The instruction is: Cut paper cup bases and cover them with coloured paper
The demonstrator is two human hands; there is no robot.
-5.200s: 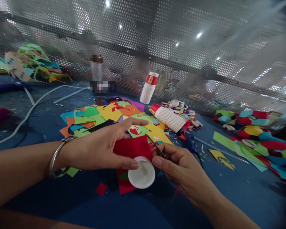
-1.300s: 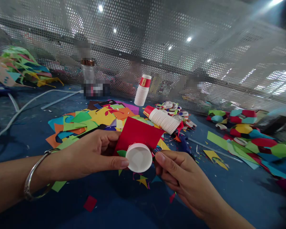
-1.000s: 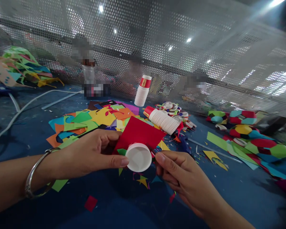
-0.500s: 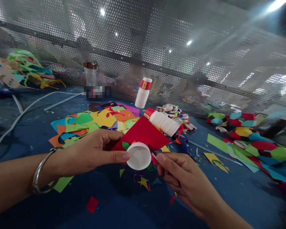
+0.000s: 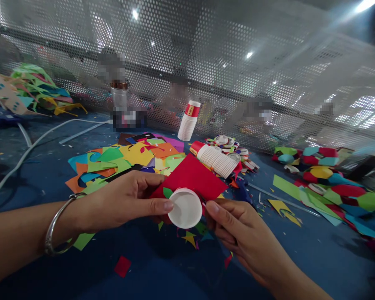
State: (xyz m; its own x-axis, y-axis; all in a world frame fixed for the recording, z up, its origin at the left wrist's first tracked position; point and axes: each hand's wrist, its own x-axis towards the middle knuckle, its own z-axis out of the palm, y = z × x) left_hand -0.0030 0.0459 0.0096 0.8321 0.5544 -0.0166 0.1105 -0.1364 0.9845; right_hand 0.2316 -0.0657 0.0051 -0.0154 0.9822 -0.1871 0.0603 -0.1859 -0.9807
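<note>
My left hand (image 5: 128,200) is closed with its thumb on the rim of a white paper cup (image 5: 185,209), whose open mouth faces me. Behind the cup stretches a sheet of red paper (image 5: 196,177), its left edge in the same hand. A small green paper piece (image 5: 168,192) shows by the cup's upper left rim. Pinched fingers of my right hand (image 5: 234,225) are just right of the cup, with a thin tip showing between them; its kind I cannot make out. A silver bangle (image 5: 51,231) circles my left wrist.
Coloured paper scraps (image 5: 118,160) lie beyond my left hand. One stack of paper cups (image 5: 189,123) stands at the back; another stack (image 5: 217,160) lies on its side. Multicoloured paper shapes (image 5: 331,175) lie right. A perforated screen (image 5: 190,66) rises behind the blue table (image 5: 162,271).
The cup has shifted slightly right and down toward my right fingers. My left hand has moved a little right with it; both grips look the same.
</note>
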